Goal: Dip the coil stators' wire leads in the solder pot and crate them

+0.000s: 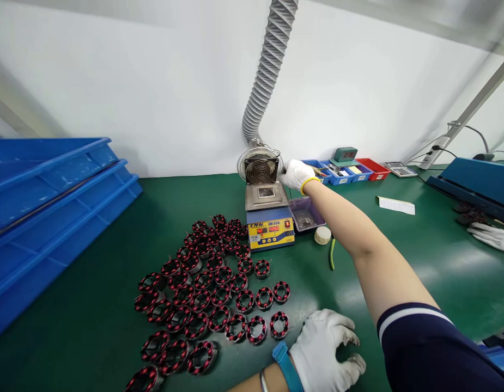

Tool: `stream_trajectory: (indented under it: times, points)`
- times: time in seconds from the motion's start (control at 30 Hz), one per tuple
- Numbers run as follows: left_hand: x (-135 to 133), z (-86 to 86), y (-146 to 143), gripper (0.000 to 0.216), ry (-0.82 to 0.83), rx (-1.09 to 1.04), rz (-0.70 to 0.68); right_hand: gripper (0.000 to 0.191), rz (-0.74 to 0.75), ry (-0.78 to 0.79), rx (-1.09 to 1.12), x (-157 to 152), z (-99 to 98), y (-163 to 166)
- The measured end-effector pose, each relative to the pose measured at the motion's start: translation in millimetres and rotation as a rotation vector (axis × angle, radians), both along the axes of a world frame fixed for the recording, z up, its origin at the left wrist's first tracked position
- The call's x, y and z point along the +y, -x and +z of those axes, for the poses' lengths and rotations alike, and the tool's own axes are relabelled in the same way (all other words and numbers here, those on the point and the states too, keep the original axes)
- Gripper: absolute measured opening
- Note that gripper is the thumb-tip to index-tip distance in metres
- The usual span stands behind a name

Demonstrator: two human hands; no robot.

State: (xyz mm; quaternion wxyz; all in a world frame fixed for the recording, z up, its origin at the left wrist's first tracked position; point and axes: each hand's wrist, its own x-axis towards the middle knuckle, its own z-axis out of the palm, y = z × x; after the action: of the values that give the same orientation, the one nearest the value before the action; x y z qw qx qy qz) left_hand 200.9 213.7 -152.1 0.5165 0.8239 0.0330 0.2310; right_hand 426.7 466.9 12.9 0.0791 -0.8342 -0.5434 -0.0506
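Note:
My right hand (pixel 297 175), in a white glove with a yellow cuff, reaches to the right edge of a small black fan (pixel 261 170). Its fingers are closed on that edge, though the fingertips are partly hidden. The fan stands at the back of a solder pot (pixel 270 227) with a yellow front panel and red digits. My left hand (pixel 325 348), also gloved, rests low over the green table with fingers apart and nothing in them. To its left lie many ring-shaped motor stators (pixel 256 329) with red and black windings.
A grey duct hose (pixel 268 71) comes down behind the fan. Beside the pot are a purple tray (pixel 304 213), a round pale pad (pixel 322 235) and a green-handled tool (pixel 332 253). Blue crates (pixel 51 218) are stacked left; small bins (pixel 340 175) and a clock (pixel 345 154) stand at the back.

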Motion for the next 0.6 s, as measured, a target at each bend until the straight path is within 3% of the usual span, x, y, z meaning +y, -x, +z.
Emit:
stream_trajectory:
  times: [0.27,0.4,0.5,0.6]
  points:
    - [1,4.6,2,0.024,-0.019,0.01,0.002,0.035,-0.037,-0.016,0.017,-5,-4.3,1]
    - [0,4.7,3,0.024,-0.04,0.01,0.01,0.03,-0.04,-0.035,0.013,-12,3.6,5]
    - [0,3.7,3,0.025,-0.042,0.009,0.013,0.029,-0.077,-0.117,0.011,-35,7.8,12]
    - [0,3.8,3,0.025,-0.042,0.016,0.023,0.035,-0.021,-0.29,0.098,-74,-5.9,29]
